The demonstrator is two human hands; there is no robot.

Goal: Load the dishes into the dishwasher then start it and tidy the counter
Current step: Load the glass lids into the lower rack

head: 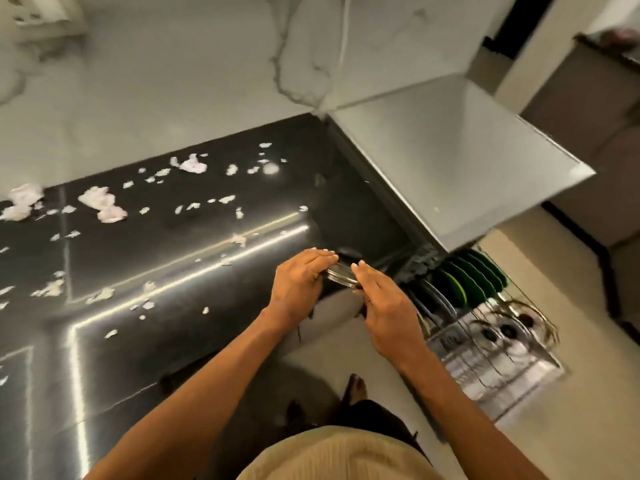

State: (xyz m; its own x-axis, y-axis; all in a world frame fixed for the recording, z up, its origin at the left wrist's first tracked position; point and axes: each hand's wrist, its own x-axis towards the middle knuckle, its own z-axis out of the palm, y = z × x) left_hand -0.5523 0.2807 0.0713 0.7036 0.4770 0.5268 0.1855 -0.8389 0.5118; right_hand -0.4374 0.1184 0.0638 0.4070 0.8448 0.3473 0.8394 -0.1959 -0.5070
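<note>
Head view: a lid [341,275], glass with a dark knob, is held by its rim between both hands above the counter [173,265] edge, presumably so it can be turned on edge for the rack [485,341] at four o'clock. The left hand [298,285] is curled round the rim's nine o'clock side; the right hand [384,310] is pressed to the three o'clock side, fingers nearly straight. Green plates [464,285] are stood upright in the rack. Scraps [100,202] are scattered at ten o'clock.
</note>
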